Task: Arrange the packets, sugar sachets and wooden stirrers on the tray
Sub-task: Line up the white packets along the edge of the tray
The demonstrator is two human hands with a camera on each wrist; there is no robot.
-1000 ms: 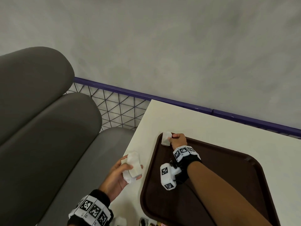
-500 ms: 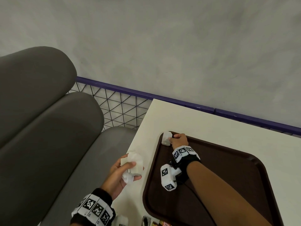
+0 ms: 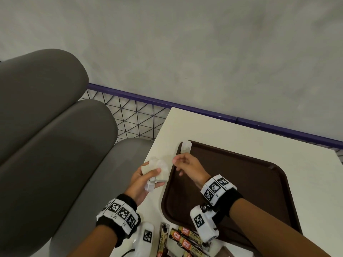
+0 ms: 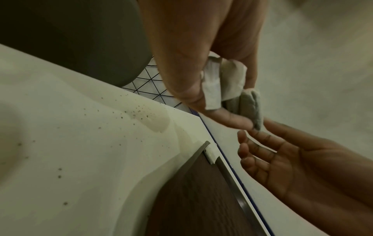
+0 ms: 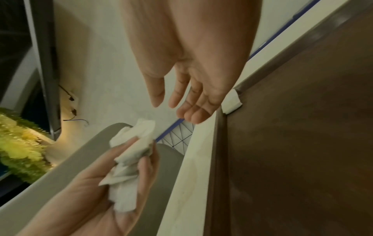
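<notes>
Left grip (image 3: pixel 146 179) clutching white sachets (image 3: pixel 157 169) (a bunch), right grip (image 3: pixel 187 166) loose-fingered, holding nothing.

Head view evenly lit; wrist views dim, blurry, edges warped.

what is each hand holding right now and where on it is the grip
The left hand grips a bunch of white sachets around their middle, thumb across the top. The right hand holds nothing; its fingers are relaxed.
</notes>
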